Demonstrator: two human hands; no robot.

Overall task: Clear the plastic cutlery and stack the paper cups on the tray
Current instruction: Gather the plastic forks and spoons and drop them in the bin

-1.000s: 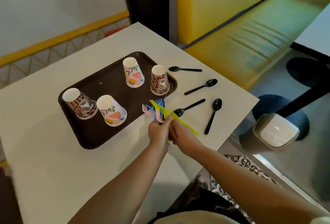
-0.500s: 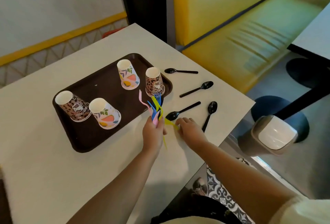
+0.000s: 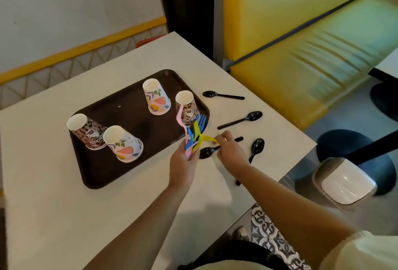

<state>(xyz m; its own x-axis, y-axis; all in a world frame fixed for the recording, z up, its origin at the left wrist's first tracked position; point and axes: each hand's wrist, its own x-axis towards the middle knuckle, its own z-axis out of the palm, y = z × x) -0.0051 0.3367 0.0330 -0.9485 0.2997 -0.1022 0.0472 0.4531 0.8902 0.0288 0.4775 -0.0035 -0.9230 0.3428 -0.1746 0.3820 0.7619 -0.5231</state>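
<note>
Four paper cups stand upside down and apart on the brown tray (image 3: 97, 183): a leopard cup (image 3: 86, 129), a floral cup (image 3: 123, 142), a second floral cup (image 3: 156, 97) and a second leopard cup (image 3: 186, 106). My left hand (image 3: 183, 166) grips a bundle of pink, blue and yellow plastic forks (image 3: 191, 134) at the tray's right edge. My right hand (image 3: 231, 151) rests over the handle of a black spoon (image 3: 205, 152) lying on the table, thumb and fingers either side of it. Three more black spoons lie to the right: the far one (image 3: 223, 95), the middle one (image 3: 240, 120) and the near one (image 3: 256, 149).
The white table (image 3: 64, 216) ends just right of the spoons. Below that edge stands a bin with a white swing lid (image 3: 346, 183). A yellow bench seat (image 3: 301, 54) runs behind it, and a dark table base (image 3: 355, 151) sits on the floor.
My left hand has lifted the fork bundle upright at the tray's edge. My right hand let go of the forks and moved right onto the nearest black spoon.
</note>
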